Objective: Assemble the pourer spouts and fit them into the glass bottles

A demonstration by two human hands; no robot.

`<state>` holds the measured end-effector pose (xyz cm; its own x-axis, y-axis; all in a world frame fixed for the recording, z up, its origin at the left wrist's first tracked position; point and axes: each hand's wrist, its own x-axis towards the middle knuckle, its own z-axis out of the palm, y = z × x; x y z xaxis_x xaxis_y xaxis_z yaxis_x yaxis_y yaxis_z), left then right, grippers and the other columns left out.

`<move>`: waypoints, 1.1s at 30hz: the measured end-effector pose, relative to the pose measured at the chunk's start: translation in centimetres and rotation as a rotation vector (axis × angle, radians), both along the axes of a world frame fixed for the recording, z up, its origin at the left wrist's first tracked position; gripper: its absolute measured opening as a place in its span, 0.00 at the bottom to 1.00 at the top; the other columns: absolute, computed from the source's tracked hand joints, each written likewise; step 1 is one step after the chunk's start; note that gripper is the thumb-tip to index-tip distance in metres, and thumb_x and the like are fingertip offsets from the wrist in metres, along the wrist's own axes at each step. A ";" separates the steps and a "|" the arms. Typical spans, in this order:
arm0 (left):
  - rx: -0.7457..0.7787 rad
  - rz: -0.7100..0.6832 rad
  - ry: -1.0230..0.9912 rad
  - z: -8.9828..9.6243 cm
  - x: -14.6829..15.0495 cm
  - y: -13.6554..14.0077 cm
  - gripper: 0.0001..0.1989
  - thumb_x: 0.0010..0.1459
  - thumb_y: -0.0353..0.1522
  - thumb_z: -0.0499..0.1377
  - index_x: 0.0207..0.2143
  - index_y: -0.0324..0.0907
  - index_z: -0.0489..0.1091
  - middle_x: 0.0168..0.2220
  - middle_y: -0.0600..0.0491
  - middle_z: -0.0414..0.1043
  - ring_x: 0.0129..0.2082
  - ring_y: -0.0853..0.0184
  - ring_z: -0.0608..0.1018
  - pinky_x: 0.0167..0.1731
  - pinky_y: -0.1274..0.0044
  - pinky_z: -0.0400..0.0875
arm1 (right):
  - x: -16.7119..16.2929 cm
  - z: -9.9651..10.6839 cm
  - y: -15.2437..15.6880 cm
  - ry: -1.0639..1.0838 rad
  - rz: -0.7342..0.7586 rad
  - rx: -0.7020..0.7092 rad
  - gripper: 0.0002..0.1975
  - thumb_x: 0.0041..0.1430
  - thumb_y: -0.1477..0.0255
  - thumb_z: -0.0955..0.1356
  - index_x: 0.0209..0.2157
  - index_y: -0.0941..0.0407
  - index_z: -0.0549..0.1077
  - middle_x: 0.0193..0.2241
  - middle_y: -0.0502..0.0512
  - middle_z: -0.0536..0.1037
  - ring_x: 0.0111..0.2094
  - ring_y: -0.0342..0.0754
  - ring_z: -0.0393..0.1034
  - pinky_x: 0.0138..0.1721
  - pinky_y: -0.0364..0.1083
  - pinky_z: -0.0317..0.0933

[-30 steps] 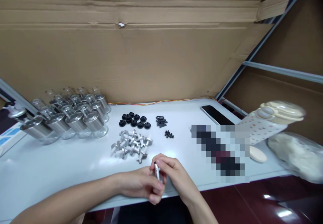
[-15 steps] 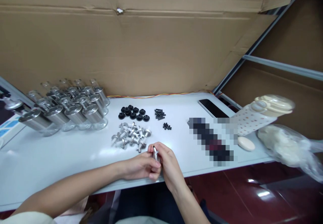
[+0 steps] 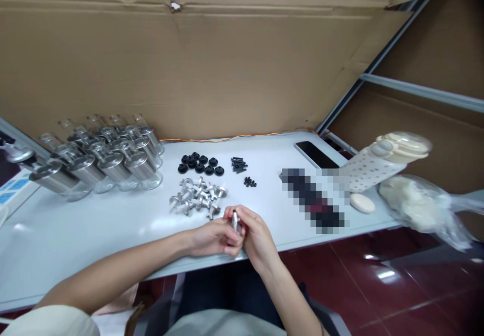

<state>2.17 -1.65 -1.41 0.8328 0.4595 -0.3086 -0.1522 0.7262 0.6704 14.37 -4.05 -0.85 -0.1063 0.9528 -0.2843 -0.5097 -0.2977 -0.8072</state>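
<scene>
Glass-and-metal bottles [image 3: 112, 166] stand grouped on the left of the table [image 3: 94, 225]. Next lie loose silver parts [image 3: 200, 190], with black discs [image 3: 199, 167] behind them. Near the table's front edge, the left hand [image 3: 215, 237] and right hand [image 3: 259, 231] both grip a small silver piece [image 3: 235, 222] between them. Farther right lies a phone [image 3: 316, 155].

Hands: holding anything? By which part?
A small silvery piece: left hand around its lower body; right hand at its dark-tipped upper end, grip partly hidden.
</scene>
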 end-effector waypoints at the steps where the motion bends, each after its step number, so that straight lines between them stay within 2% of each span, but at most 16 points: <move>1: 0.005 0.005 0.010 0.0 0.0 -0.1 0.08 0.41 0.27 0.59 0.26 0.38 0.62 0.16 0.61 0.58 0.15 0.77 0.61 0.23 0.78 0.50 | 0.0 0.2 0.1 -0.009 0.008 -0.006 0.15 0.43 0.60 0.73 0.21 0.59 0.75 0.25 0.52 0.72 0.23 0.39 0.56 0.23 0.39 0.50; 5: 0.002 0.035 0.041 0.0 0.1 -0.4 0.11 0.41 0.29 0.61 0.22 0.39 0.58 0.15 0.62 0.57 0.15 0.77 0.60 0.23 0.78 0.50 | -0.4 0.7 0.2 -0.020 0.007 -0.024 0.16 0.42 0.59 0.73 0.19 0.59 0.73 0.23 0.51 0.71 0.24 0.41 0.58 0.24 0.39 0.53; 9: -0.024 0.067 0.038 -0.2 0.3 -0.3 0.14 0.40 0.29 0.62 0.20 0.40 0.55 0.15 0.62 0.56 0.15 0.77 0.59 0.22 0.78 0.49 | -1.0 0.4 -0.1 -0.014 -0.070 -0.020 0.17 0.43 0.58 0.73 0.20 0.58 0.72 0.22 0.50 0.70 0.24 0.41 0.58 0.25 0.39 0.55; 14: -0.017 0.077 0.008 -0.5 0.3 -0.1 0.13 0.40 0.28 0.61 0.24 0.40 0.56 0.15 0.62 0.58 0.15 0.78 0.59 0.21 0.79 0.48 | -1.1 -0.1 -0.3 0.029 -0.133 0.053 0.15 0.47 0.60 0.72 0.22 0.57 0.72 0.26 0.50 0.72 0.28 0.42 0.62 0.33 0.40 0.58; 19: 0.113 -0.012 0.056 -0.3 0.3 -0.7 0.14 0.40 0.25 0.63 0.28 0.39 0.60 0.18 0.61 0.61 0.16 0.77 0.61 0.22 0.79 0.50 | -0.4 0.2 0.1 0.077 -0.090 -0.051 0.17 0.44 0.58 0.73 0.23 0.57 0.70 0.21 0.48 0.69 0.20 0.40 0.57 0.22 0.40 0.53; 22: 0.079 -0.017 0.025 -0.4 0.4 -0.9 0.15 0.43 0.29 0.64 0.30 0.39 0.60 0.18 0.62 0.60 0.17 0.78 0.61 0.23 0.79 0.52 | 0.2 -0.1 0.6 0.043 -0.058 -0.057 0.18 0.45 0.56 0.72 0.24 0.57 0.69 0.21 0.47 0.69 0.16 0.37 0.53 0.16 0.39 0.47; 25: 0.020 -0.013 -0.018 -0.6 0.3 -0.8 0.17 0.46 0.31 0.65 0.33 0.40 0.59 0.20 0.62 0.60 0.17 0.78 0.61 0.25 0.78 0.52 | 1.7 -0.6 1.3 -0.199 -0.132 0.083 0.18 0.47 0.56 0.71 0.26 0.57 0.68 0.23 0.49 0.71 0.18 0.39 0.59 0.19 0.40 0.52; 27: 0.017 -0.030 -0.027 -0.6 0.1 -0.7 0.17 0.46 0.30 0.66 0.35 0.40 0.60 0.20 0.61 0.61 0.18 0.78 0.62 0.25 0.78 0.52 | 3.3 -1.0 2.0 -0.451 -0.266 0.215 0.16 0.47 0.59 0.72 0.27 0.56 0.67 0.25 0.50 0.72 0.22 0.43 0.65 0.26 0.42 0.59; 29: -0.005 -0.041 -0.025 -0.4 0.0 -0.6 0.18 0.45 0.28 0.66 0.35 0.40 0.60 0.20 0.61 0.61 0.18 0.77 0.63 0.26 0.78 0.52 | 5.1 -1.4 2.8 -0.755 -0.370 0.299 0.14 0.48 0.61 0.71 0.27 0.55 0.65 0.24 0.50 0.71 0.23 0.45 0.67 0.28 0.45 0.60; 31: -0.035 -0.043 -0.011 -0.3 0.0 -0.5 0.18 0.45 0.28 0.66 0.34 0.40 0.60 0.19 0.61 0.60 0.18 0.77 0.63 0.26 0.78 0.51 | 6.7 -1.8 3.7 -1.062 -0.379 0.349 0.11 0.50 0.63 0.68 0.27 0.54 0.65 0.23 0.51 0.71 0.23 0.47 0.66 0.29 0.47 0.59; 33: -0.053 -0.042 0.001 -0.1 0.0 -0.5 0.18 0.44 0.28 0.66 0.33 0.40 0.60 0.18 0.61 0.60 0.18 0.76 0.63 0.26 0.77 0.51 | 7.7 -2.4 4.3 -1.266 -0.368 0.407 0.08 0.53 0.65 0.65 0.27 0.54 0.66 0.23 0.53 0.71 0.24 0.49 0.66 0.31 0.48 0.59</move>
